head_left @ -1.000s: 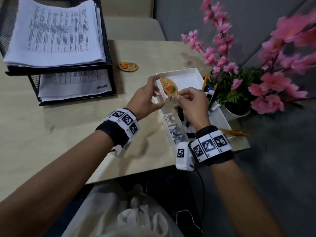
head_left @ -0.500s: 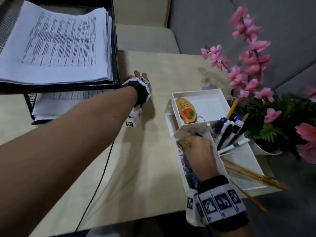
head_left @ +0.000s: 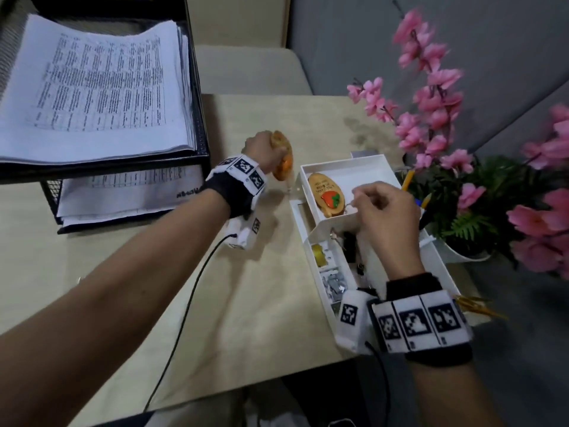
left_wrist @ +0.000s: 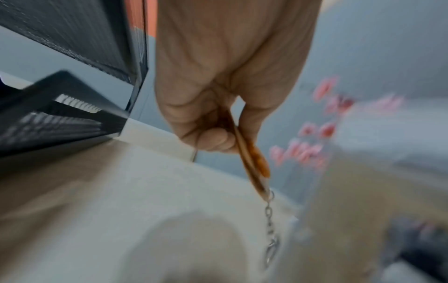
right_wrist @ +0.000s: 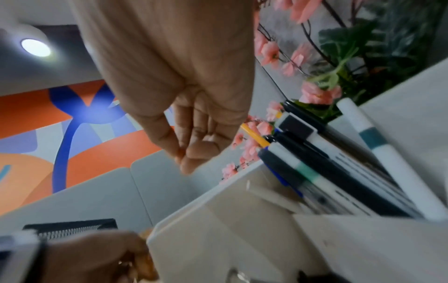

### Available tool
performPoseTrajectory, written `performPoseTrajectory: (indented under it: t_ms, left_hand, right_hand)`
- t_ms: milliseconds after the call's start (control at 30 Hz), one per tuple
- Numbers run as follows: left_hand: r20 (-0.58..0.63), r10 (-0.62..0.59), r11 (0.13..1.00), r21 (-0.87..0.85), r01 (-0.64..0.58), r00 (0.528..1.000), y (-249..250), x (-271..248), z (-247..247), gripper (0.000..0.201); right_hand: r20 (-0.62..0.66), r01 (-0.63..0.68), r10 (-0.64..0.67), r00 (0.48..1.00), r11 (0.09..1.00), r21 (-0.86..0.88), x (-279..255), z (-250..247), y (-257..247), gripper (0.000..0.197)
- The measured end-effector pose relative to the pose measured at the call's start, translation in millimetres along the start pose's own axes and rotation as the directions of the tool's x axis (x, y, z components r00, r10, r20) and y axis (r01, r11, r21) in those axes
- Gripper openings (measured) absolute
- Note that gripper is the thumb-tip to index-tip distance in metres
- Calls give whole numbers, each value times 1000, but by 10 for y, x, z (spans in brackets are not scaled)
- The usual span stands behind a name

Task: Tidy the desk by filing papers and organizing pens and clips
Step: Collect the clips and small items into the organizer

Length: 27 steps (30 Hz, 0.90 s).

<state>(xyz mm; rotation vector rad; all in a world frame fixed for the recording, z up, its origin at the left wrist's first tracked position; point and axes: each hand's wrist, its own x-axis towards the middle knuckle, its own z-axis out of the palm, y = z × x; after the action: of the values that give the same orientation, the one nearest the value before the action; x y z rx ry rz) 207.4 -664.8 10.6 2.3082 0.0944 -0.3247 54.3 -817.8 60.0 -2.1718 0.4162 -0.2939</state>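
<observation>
- Nearest us, our right hand (head_left: 385, 211) hovers over the white desk organizer (head_left: 437, 257), fingertips drawn together near the metal ring of the wooden keychain (head_left: 327, 195) that lies in its far compartment; we cannot tell whether they actually pinch the ring. 0.5 s ago this hand was lower, down in the narrow clip compartments.
- In that narrow strip we see loose staples or clips (head_left: 334, 282) and a small yellow item; pens and markers (right_wrist: 315, 162) stand bundled in the right-hand compartment.
- Farther out, our left hand (head_left: 261, 149) has its fingers clamped around a 2nd wooden keychain (head_left: 283, 158), lifted off the desk (head_left: 246, 303), its chain dangling free in the left wrist view.
- That is the change: 1.0 s ago this keychain lay on the desk beside the paper tray; 0.5 s ago the left hand reached for it. We judge it is headed for the organizer, beside its twin.
- Farthest, the black mesh paper tray (head_left: 200, 143) holds stacked printed papers (head_left: 92, 87) on 2 levels, so filing looks largely done.
</observation>
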Motion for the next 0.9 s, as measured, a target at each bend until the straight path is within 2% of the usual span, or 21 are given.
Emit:
performPoseTrajectory:
  t_ms: [67,100,167,233,300,367,433,467,500,533,567,633,700,767,900]
  left_hand:
    - [-77,120,951,-277,-137,990,211,-210,-45,32]
    - [-103,176,881,-427,-203,979,326,-337,-70,31]
    - [-110,257,737,-620,-268,960,522,-601,-88,27]
    - [-37,315,648,-721,-244,948,662,-793,-35,29]
    - [73,361,652,-732,-195,930,740,-931,25,29]
    - [96,361,784,-570,-246,927,725,-977,95,17]
    - [76,356,923,-183,-338,931,627,-960,165,22]
    - [91,350,934,37,-354,932,563,-956,211,28]
    - [111,340,905,231,-357,934,497,-955,258,34]
    - [136,332,855,374,-359,933,432,-962,311,41]
    - [154,325,814,456,-359,933,369,-975,356,46]
    - [182,313,793,489,-362,932,289,-968,401,52]
    - [209,311,793,481,-374,927,283,-935,386,49]
    - [226,301,793,480,-375,926,318,-932,350,45]
    - [232,283,805,471,-362,931,311,-982,365,49]
  right_hand:
    - [-31,-10,13,999,996,90,43,-59,-74,16]
    - [-15,-34,36,999,989,144,68,-87,-102,22]
    - [71,-113,97,993,954,277,112,-112,-152,33]
    - [149,-171,115,982,879,445,138,-131,-206,29]
    - [125,-158,106,987,805,572,176,-162,-223,16]
    - [27,-119,128,991,798,590,244,-219,-213,8]
    - [-112,-53,110,988,903,426,353,-274,-184,11]
    - [-163,-5,49,985,965,261,414,-299,-185,13]
    - [-163,46,-34,986,996,70,485,-314,-187,17]
    - [-97,89,-99,990,991,-103,553,-319,-190,23]
    - [25,124,-121,992,965,-232,622,-318,-188,28]
    - [313,197,-58,948,880,-432,752,-282,-189,32]
    - [488,269,61,871,772,-576,832,-224,-225,34]
    - [542,312,125,831,702,-640,885,-135,-258,37]
    - [511,352,115,852,597,-721,857,9,-158,40]
